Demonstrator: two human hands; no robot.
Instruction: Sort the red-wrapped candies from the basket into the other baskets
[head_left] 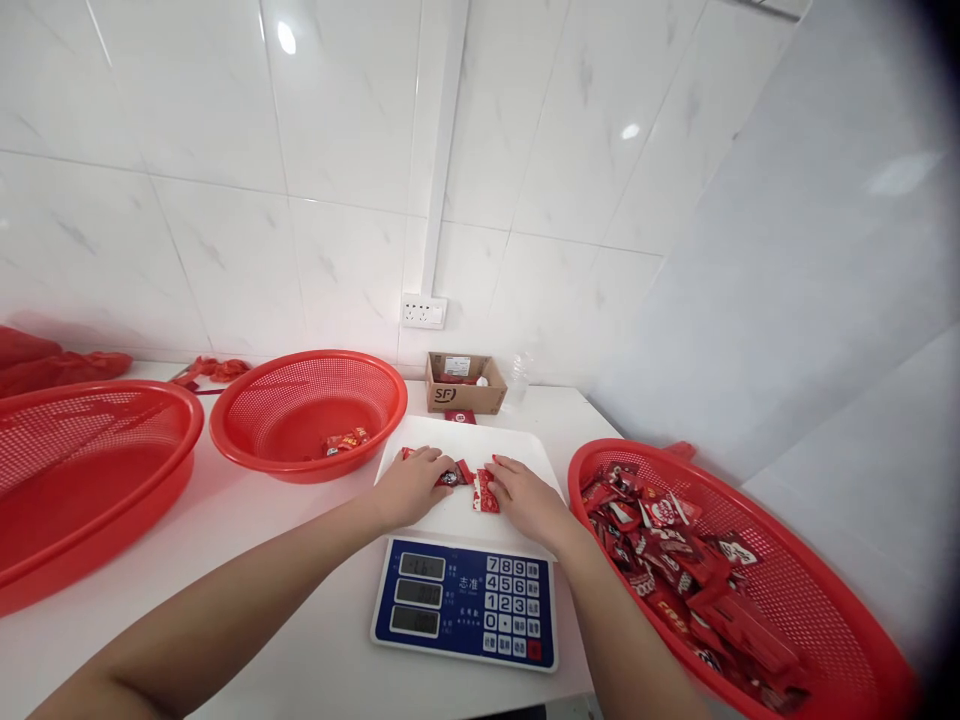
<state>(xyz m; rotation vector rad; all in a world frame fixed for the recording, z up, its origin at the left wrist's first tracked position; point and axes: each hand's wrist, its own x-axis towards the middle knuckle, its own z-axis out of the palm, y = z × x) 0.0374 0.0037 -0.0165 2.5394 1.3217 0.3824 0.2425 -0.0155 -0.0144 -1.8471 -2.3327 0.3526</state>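
On the white pan (442, 520) of a digital scale, both my hands are over small red packets. My left hand (412, 488) is closed with its fingers on a dark red packet (453, 474) that has a round printed figure, and part of the packet is hidden under them. Just right of it, my right hand (525, 500) grips the edge of a red-and-white patterned packet (485, 492). The blue keypad panel (465, 602) of the scale faces me, its display digits too faint to read.
A red basket (862, 640) full of red packets stands at right. Another red basket (255, 440) at left holds a few packets, with a further red basket (176, 460) beside it. Behind the scale are a cardboard box (466, 400), a clear plastic bottle (519, 380) and the tiled wall.
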